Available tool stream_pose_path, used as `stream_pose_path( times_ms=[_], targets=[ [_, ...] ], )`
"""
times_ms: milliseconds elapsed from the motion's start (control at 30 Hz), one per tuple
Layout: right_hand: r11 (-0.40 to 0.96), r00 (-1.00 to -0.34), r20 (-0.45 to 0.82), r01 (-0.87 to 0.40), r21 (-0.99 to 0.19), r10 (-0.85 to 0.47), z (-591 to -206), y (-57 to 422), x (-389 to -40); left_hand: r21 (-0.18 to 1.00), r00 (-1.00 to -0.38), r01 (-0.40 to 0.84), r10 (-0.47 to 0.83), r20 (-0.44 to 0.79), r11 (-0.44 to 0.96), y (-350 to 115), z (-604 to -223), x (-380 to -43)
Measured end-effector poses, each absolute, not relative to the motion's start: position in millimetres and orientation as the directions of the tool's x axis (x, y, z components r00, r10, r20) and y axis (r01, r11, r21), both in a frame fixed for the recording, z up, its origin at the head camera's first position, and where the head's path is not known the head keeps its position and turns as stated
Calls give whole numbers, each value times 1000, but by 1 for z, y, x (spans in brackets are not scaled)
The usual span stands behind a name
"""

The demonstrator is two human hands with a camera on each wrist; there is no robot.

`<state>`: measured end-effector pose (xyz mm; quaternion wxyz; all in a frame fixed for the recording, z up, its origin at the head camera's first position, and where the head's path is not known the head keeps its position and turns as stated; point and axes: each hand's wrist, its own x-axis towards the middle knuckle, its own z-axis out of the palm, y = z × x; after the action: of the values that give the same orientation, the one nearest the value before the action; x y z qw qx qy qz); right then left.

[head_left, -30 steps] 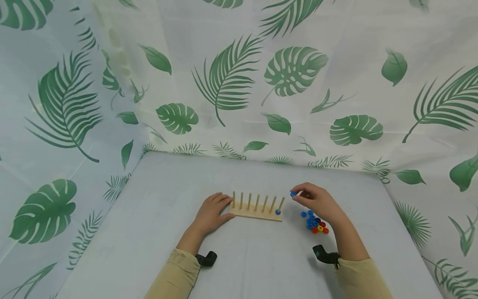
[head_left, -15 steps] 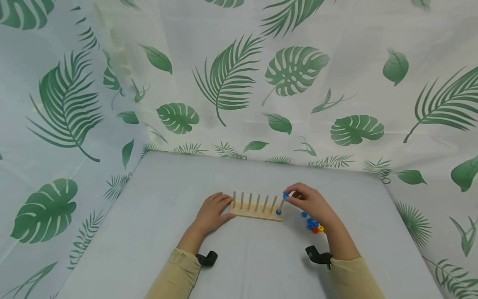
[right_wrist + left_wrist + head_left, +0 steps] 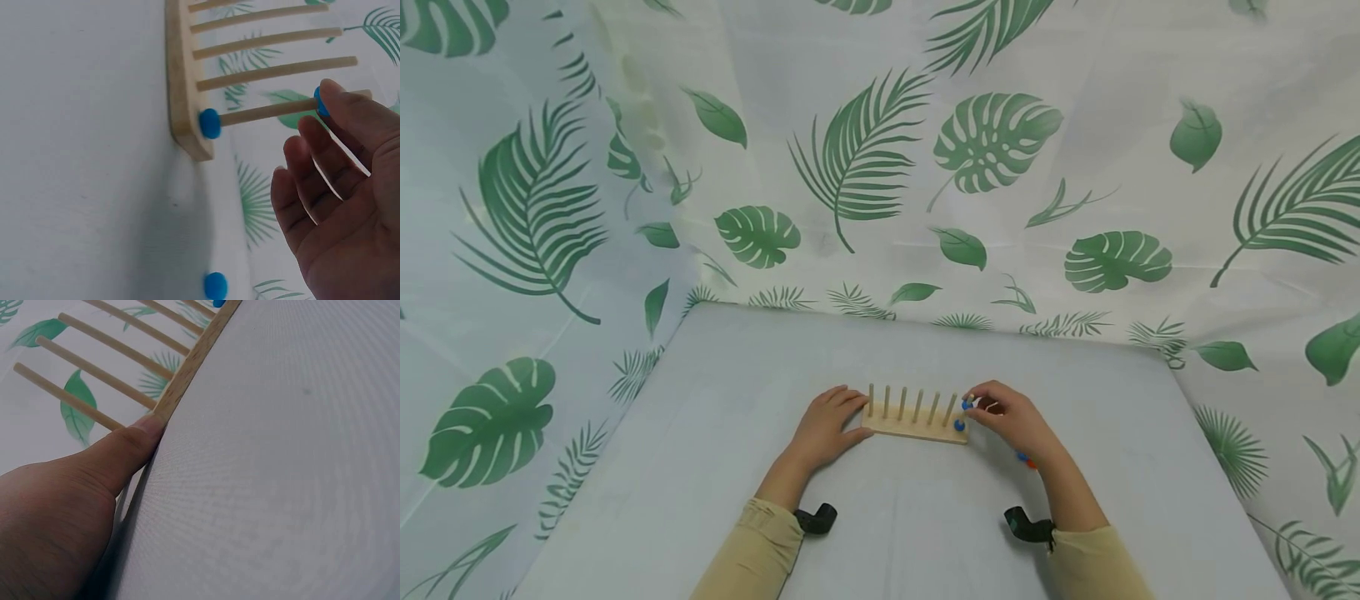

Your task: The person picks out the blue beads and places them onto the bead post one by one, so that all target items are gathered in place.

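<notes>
A wooden peg board (image 3: 912,427) with a row of upright pegs lies on the table. My left hand (image 3: 824,429) grips its left end, thumb along the front edge and fingers at the back corner. At the right end, my right hand (image 3: 1017,422) pinches a blue bead (image 3: 320,102) between thumb and forefinger. The bead is threaded on the upper part of the rightmost peg (image 3: 269,112), whose tip pokes out past it. Another blue bead (image 3: 210,124) sits at the foot of that same peg. No beads show on the other pegs.
Loose beads (image 3: 1032,463) lie on the white table (image 3: 925,517), right of the board and mostly hidden by the right forearm. One loose blue bead (image 3: 215,285) shows in the right wrist view. Leaf-patterned sheeting (image 3: 865,250) stands behind the table.
My right hand has moved left from above the loose beads, brought the blue bead onto the rightmost peg, and lowered it a little. My left hand has stayed on the board.
</notes>
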<state>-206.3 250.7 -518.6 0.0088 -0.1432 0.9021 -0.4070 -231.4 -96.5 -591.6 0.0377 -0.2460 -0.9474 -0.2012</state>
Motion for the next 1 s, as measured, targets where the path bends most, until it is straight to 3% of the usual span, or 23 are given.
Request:
stream_pose_path(
  times_ms=[300,1000],
  targets=[
    [626,-970,34,-181,-758,-240,-542,248,-206,357,-879,475,449,159,804,-96,-592,-232],
    [666,-960,38,-221,-713,-278,-562,250,-208,362,-868,497,458,194,788,-96,-590,-230]
  ],
)
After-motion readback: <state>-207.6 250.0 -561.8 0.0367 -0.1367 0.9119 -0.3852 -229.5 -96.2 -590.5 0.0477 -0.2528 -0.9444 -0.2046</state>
